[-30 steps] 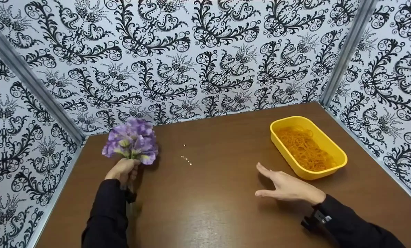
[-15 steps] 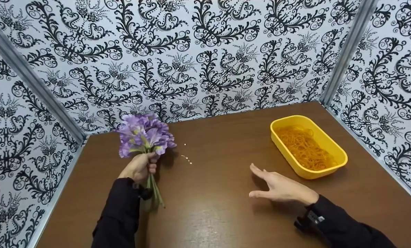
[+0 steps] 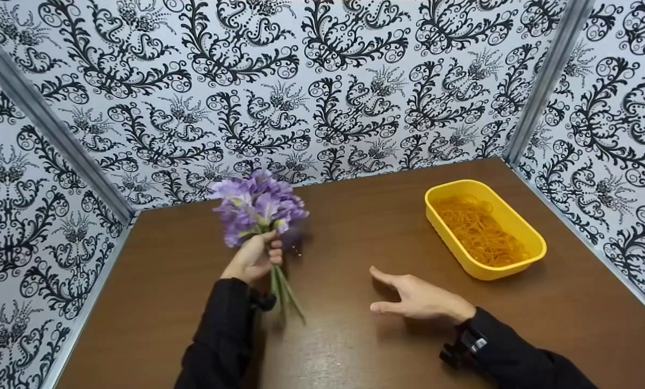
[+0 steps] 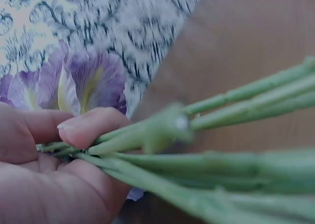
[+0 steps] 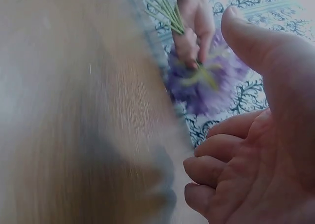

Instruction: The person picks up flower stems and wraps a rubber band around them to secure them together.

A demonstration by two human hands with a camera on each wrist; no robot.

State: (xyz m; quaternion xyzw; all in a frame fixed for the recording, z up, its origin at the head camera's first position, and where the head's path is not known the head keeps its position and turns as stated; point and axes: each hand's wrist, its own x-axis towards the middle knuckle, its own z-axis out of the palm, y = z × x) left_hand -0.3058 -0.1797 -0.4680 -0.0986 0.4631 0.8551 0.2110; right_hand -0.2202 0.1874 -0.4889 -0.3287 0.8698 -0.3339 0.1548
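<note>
My left hand (image 3: 258, 255) grips a bunch of purple artificial flowers (image 3: 260, 205) just under the blooms, held above the table. Its green stems (image 3: 283, 294) stick out below the fist, toward the table's front. Close up in the left wrist view, fingers and thumb curl round the thin stems (image 4: 206, 165), with a few purple petals (image 4: 91, 83) behind. To the right, my right hand (image 3: 422, 297) hovers over the table with thumb and fingers apart and nothing between them. The right wrist view has the open right palm (image 5: 256, 155) facing the bunch, the two apart.
A yellow plastic tub (image 3: 481, 273) full of thin, tangled orange-yellow bands (image 3: 479, 232) stands at the right of the brown table (image 3: 354, 216). White walls with black scrollwork (image 3: 257, 81) enclose the back and both sides. Some small light specks (image 3: 298, 251) lie near the flowers.
My left hand has carried the flowers from the left toward the middle, and the stems have come into view. My right hand has shifted left, away from the yellow tub.
</note>
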